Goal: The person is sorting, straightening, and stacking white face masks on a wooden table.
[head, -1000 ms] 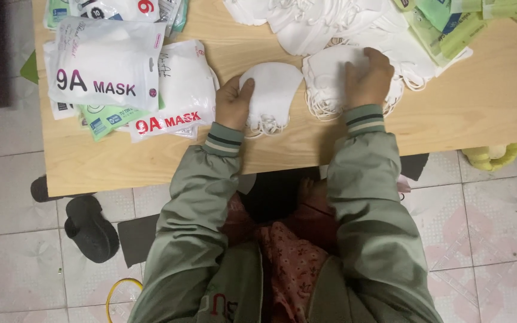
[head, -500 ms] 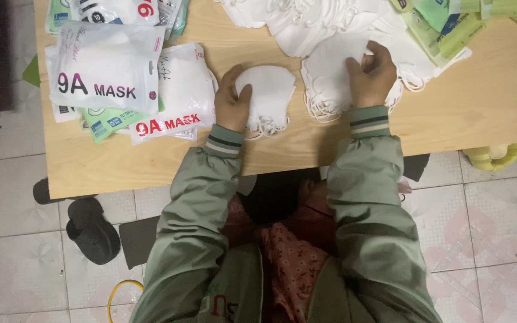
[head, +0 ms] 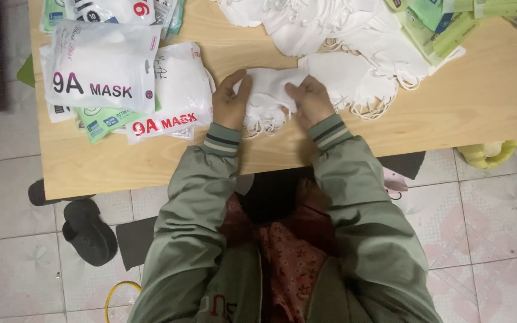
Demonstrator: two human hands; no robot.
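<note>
A: Hands?
B: Left hand (head: pixel 230 103) and right hand (head: pixel 310 100) both gripped the small stack of white masks (head: pixel 268 96), mid-table (head: pixel 462 107), near edge.
A: Surroundings?
B: Packaged masks (head: pixel 100 75) left, loose mask pile (head: pixel 342 36) far right. Stack count probably several; unclear.

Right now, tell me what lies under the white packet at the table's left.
Under the white packet lie more packets and a green packet, edges showing. Whatever lies beneath its middle is covered.

wooden table (head: pixel 450 125) | sealed mask packets (head: pixel 100 72) | green packets (head: pixel 450 24) | black slipper (head: pixel 90 232) | tiled floor (head: pixel 492 239)
</note>
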